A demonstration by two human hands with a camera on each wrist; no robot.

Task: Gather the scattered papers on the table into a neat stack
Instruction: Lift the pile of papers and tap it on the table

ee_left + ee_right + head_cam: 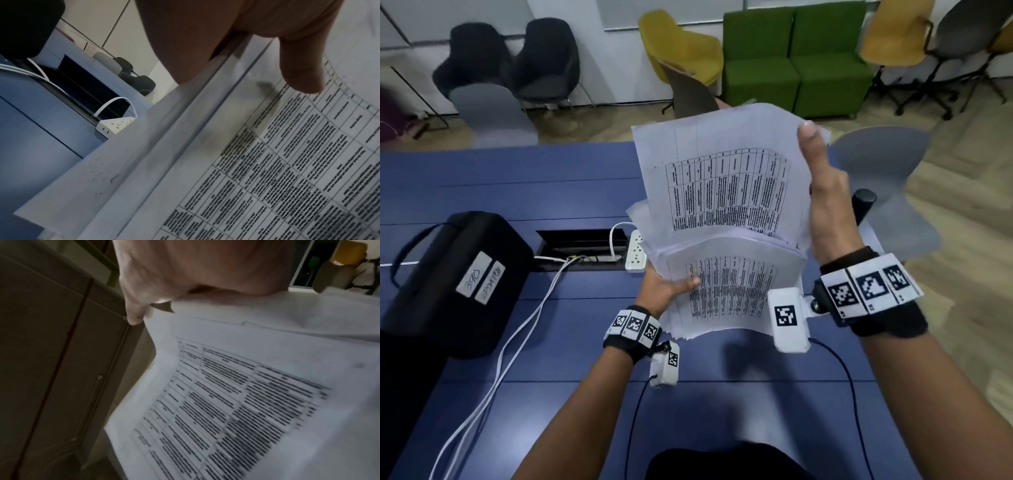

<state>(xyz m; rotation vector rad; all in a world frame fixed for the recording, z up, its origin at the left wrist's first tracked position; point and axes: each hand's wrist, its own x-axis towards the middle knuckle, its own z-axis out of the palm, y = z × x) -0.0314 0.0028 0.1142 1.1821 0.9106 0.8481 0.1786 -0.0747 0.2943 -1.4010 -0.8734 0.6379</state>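
Observation:
A thick stack of printed papers (732,294) with tables of text is held in the air above the blue table (517,185). My left hand (664,291) grips the stack's lower left edge, thumb (302,68) on the top sheet (267,162), fingers underneath. My right hand (825,192) holds the right edge of several upper sheets (722,178), which are lifted and bowed away from the lower stack. Its thumb lies up the front of them and its fingers are hidden behind. The right wrist view shows the palm (195,272) against a curved printed page (246,394). The sheet edges are uneven.
A black case (455,281) with white labels sits at the left of the table. A cable well (582,248), a white power strip (636,251) and white cords (517,329) lie between it and the papers. A grey chair (883,178) stands at the right edge.

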